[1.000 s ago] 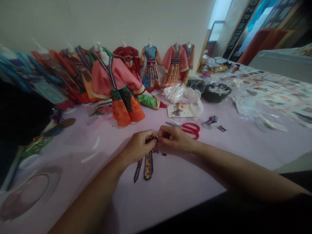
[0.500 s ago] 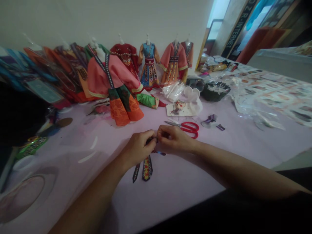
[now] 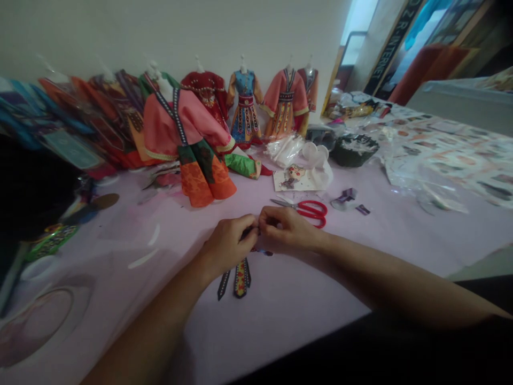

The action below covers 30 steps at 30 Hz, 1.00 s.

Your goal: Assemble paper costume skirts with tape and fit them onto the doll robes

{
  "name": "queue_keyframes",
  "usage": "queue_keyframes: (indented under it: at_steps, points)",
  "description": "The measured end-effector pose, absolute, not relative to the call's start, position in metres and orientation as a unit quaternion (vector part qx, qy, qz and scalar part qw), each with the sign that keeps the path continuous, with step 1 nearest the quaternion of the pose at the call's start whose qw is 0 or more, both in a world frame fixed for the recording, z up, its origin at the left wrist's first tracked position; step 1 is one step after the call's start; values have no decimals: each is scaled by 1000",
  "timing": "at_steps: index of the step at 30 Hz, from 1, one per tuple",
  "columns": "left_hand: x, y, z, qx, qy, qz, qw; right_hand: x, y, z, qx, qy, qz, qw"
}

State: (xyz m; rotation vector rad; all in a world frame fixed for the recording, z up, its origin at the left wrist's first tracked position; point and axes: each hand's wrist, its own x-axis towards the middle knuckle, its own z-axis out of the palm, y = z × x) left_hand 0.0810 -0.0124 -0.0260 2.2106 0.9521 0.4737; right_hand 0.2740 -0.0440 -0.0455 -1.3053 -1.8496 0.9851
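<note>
My left hand (image 3: 232, 239) is closed in a pinch, fingertips meeting those of my right hand (image 3: 286, 230). The small dark bit between the two pinches is mostly hidden by the fingers. From beneath my left hand come patterned ribbon strips (image 3: 240, 279) with pointed ends, one yellow and red with a dark edging, others dark with white dots; they appear to belong to what is held. A bluish shiny scrap (image 3: 264, 252) shows under my right hand. Just behind my right hand lie red-handled scissors (image 3: 312, 209) on the table.
Doll-sized costumes on stands line the wall, with a pink-and-orange outfit (image 3: 188, 128) nearest. Beyond the scissors are a printed card (image 3: 300, 182), purple scraps (image 3: 347, 197) and a dark bowl (image 3: 355, 151). Plastic-wrapped sheets (image 3: 449, 144) cover the right side. A green packet (image 3: 52, 241) lies left.
Both hands stay pinched together in almost the same place, with only a slight shift of the fingers. The ribbon strips have barely moved.
</note>
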Motion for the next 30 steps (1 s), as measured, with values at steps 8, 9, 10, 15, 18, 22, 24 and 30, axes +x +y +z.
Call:
queue_keyframes:
  at_steps: [8,9,10,15,18,22,24,30]
  points:
    - [82,-12,-28,829,377,184,371,274,-45,-44,-485,-718,367,338]
    - [82,-11,-28,826,378,184,375,274,-45,-44,-483,-717,370,340]
    - [82,-11,-28,823,380,186,379,274,-45,-44,-481,-717,372,342]
    - [81,-10,-31,814,384,194,390,273,-45,-44,-473,-717,380,345]
    - [80,-10,-33,815,384,195,388,273,-45,-44,-480,-716,376,340]
    - [81,-10,-34,815,380,201,388,275,-44,-44,-478,-722,362,344]
    - [81,-10,-34,814,377,209,390,276,-44,-45,-472,-722,369,346]
    - [82,-11,-33,802,380,209,411,277,-43,-47,-463,-724,369,354]
